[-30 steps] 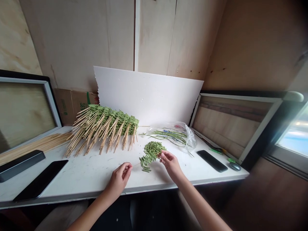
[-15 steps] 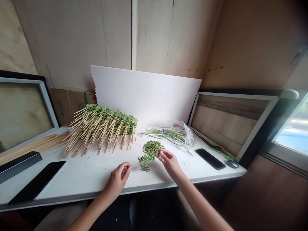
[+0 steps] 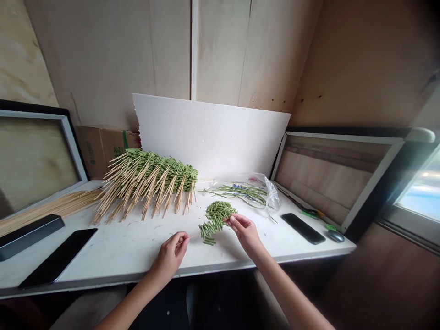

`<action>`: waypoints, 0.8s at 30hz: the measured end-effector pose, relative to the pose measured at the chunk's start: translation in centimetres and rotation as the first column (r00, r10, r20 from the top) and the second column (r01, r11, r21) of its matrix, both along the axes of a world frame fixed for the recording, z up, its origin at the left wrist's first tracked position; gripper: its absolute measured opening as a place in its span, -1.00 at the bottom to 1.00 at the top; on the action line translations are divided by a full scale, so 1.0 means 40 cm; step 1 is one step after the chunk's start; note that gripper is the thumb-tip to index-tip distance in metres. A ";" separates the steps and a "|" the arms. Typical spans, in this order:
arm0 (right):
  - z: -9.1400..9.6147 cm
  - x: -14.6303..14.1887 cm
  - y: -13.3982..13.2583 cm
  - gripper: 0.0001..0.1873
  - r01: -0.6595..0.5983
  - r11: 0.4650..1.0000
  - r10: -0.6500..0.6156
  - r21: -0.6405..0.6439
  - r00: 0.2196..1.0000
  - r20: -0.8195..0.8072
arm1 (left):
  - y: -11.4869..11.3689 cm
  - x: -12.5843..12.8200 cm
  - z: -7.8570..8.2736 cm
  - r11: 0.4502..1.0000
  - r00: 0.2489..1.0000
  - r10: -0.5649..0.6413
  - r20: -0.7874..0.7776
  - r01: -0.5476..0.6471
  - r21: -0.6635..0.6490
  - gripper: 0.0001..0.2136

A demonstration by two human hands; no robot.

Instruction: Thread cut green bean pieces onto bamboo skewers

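My left hand (image 3: 173, 252) is closed in a pinch around the bare end of a thin bamboo skewer (image 3: 193, 237). Short green bean pieces (image 3: 209, 228) sit crosswise in a row along the skewer. At its far end my right hand (image 3: 242, 229) pinches near the brownish tip; the fingers partly hide what they grip. A loose pile of cut green bean pieces (image 3: 220, 209) lies on the white table just behind. Farther back on the left rises a stack of filled bean skewers (image 3: 158, 172), their bare ends pointing toward me.
Bare bamboo sticks (image 3: 62, 204) lie at left, near a black box (image 3: 30, 233) and a black tablet-like slab (image 3: 60, 256). A clear plastic bag (image 3: 271, 199) with green stems is behind right. A phone (image 3: 303, 228) and a mouse (image 3: 335, 235) lie at right. A white board (image 3: 213, 137) stands behind.
The whole view has shifted slightly, so everything appears a little farther right. Both hands keep their hold, with hardly any visible movement of the skewer.
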State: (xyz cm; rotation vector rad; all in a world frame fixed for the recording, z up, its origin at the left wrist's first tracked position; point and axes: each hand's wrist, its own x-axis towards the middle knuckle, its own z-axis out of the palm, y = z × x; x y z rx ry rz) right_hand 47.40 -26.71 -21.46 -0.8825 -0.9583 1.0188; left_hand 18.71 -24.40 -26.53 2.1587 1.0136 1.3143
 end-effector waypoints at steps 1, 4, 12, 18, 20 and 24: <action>0.000 0.001 -0.001 -0.62 0.005 1.000 -0.005 0.000 1.000 0.006 | -0.001 0.000 0.001 1.000 1.000 0.001 -0.002 -0.001 0.001 -0.79; -0.003 0.004 0.000 -0.65 0.007 1.000 -0.007 0.010 1.000 0.008 | -0.001 0.000 0.005 1.000 1.000 0.001 -0.005 -0.001 0.002 -0.79; -0.004 0.002 -0.005 -0.64 0.029 0.999 -0.032 0.034 0.995 0.098 | 0.002 -0.005 -0.001 1.000 1.000 -0.018 -0.016 0.018 -0.010 -0.80; -0.012 -0.003 0.003 -0.64 0.002 1.000 -0.002 -0.006 1.000 -0.009 | -0.001 -0.003 0.001 1.000 1.000 -0.015 0.010 0.015 -0.013 -0.80; -0.017 -0.002 0.006 -0.66 -0.001 1.000 0.000 -0.029 1.000 -0.012 | -0.003 -0.002 0.005 1.000 1.000 -0.017 0.005 0.017 -0.013 -0.80; -0.018 0.001 0.007 -0.65 0.009 0.999 -0.008 -0.034 1.000 0.028 | -0.005 -0.001 0.011 1.000 1.000 -0.026 -0.002 0.026 -0.009 -0.79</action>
